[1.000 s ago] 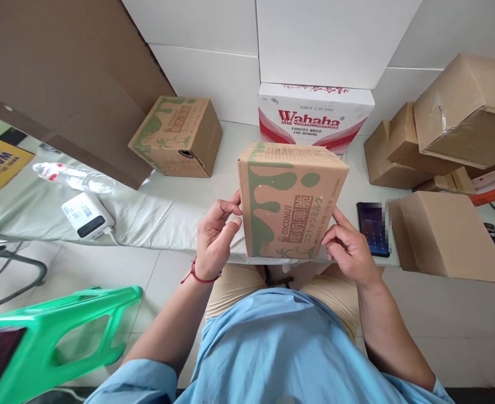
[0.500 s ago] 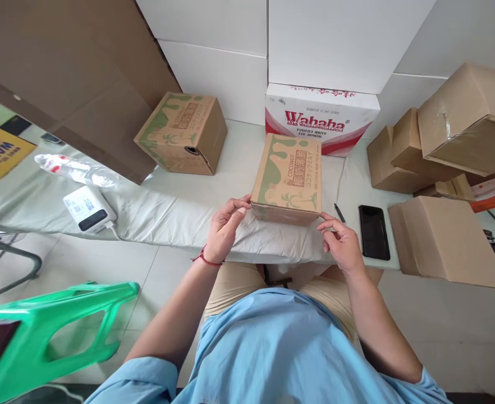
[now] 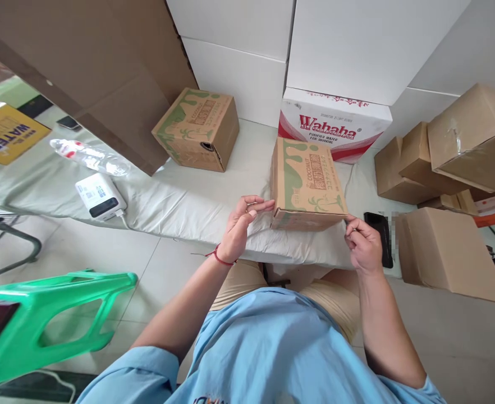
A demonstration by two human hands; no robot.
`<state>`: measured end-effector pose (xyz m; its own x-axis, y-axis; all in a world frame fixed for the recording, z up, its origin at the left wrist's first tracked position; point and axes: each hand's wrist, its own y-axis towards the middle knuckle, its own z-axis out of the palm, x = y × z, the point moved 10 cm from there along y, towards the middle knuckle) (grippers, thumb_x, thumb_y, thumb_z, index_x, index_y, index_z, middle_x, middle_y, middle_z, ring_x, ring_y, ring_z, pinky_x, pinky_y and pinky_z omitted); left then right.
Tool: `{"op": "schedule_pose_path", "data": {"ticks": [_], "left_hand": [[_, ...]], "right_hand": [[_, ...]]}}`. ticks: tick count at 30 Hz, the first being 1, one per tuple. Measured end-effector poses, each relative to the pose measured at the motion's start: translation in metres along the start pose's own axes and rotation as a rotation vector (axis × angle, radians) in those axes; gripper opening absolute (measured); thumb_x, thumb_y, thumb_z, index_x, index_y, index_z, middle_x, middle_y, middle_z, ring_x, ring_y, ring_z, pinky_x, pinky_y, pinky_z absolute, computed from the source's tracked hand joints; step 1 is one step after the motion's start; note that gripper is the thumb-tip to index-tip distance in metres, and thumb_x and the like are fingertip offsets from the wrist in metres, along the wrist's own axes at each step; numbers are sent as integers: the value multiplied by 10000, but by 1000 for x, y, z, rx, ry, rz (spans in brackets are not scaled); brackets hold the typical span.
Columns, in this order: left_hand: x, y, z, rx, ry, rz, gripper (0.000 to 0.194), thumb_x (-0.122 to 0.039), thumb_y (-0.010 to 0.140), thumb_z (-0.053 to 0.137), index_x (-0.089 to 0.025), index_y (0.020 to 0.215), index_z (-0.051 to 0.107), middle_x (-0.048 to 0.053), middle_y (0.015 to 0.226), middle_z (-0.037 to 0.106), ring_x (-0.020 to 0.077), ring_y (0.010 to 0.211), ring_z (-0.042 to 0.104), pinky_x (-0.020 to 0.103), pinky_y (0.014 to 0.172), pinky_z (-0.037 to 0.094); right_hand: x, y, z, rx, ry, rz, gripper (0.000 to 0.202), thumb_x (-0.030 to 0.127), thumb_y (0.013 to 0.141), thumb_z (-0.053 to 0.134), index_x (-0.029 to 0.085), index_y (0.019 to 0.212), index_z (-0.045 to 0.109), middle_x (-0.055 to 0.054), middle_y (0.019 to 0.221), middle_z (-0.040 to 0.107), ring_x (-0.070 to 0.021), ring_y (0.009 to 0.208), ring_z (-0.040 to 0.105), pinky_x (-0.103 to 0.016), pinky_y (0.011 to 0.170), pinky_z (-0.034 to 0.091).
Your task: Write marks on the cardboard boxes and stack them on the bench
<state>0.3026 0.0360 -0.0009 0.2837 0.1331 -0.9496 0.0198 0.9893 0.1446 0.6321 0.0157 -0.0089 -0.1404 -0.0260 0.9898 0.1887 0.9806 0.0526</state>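
Observation:
A brown coconut carton [image 3: 308, 177] with green print lies on the cloth-covered surface [image 3: 188, 210], straight in front of me. My left hand [image 3: 242, 227] is at its lower left corner, with the fingers stretched out and their tips against the side. At the lower right corner is my right hand [image 3: 362, 244], its fingers curled and pressed together; what lies between them is too small to tell. Behind the carton stands a white and red Wahaha box [image 3: 331, 120]. A dark phone [image 3: 383, 235] lies just right of my right hand, partly covered.
Another coconut carton [image 3: 197, 129] stands back left. Plain cartons [image 3: 449, 244] are piled at the right. A power bank [image 3: 100, 196] and a plastic bottle [image 3: 90, 157] lie left, above a green stool [image 3: 70, 297].
The view has shifted. The near carton has turned slightly and its front has moved right against the Wahaha box. My right hand has gone right, and the pen beside it no longer shows.

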Motion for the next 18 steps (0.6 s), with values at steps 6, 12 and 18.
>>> {"op": "schedule_pose_path", "data": {"ticks": [6, 12, 18], "left_hand": [[-49, -14, 17, 82, 38, 220, 331, -384, 1054, 577, -219, 1321, 682, 102, 1328, 792, 287, 1243, 737, 493, 1175, 454], [-87, -37, 60, 261, 235, 313, 378, -394, 1116, 530, -257, 1456, 621, 103, 1456, 727, 283, 1345, 682, 458, 1184, 464], [-86, -37, 67, 267, 277, 326, 456, -408, 1081, 621, -292, 1519, 573, 119, 1520, 625, 291, 1440, 585, 484, 1233, 469]], "right_hand": [[19, -2, -22, -79, 239, -17, 40, 145, 631, 621, 181, 635, 604, -52, 917, 736, -10, 431, 291, -230, 449, 108], [13, -7, -35, -31, 387, -17, 95, 120, 641, 641, 206, 612, 612, 74, 528, 376, -47, 392, 244, -230, 414, 78], [9, -19, -36, -34, 417, 22, 78, 134, 620, 628, 205, 598, 603, 49, 575, 476, -40, 391, 240, -246, 420, 77]]}}
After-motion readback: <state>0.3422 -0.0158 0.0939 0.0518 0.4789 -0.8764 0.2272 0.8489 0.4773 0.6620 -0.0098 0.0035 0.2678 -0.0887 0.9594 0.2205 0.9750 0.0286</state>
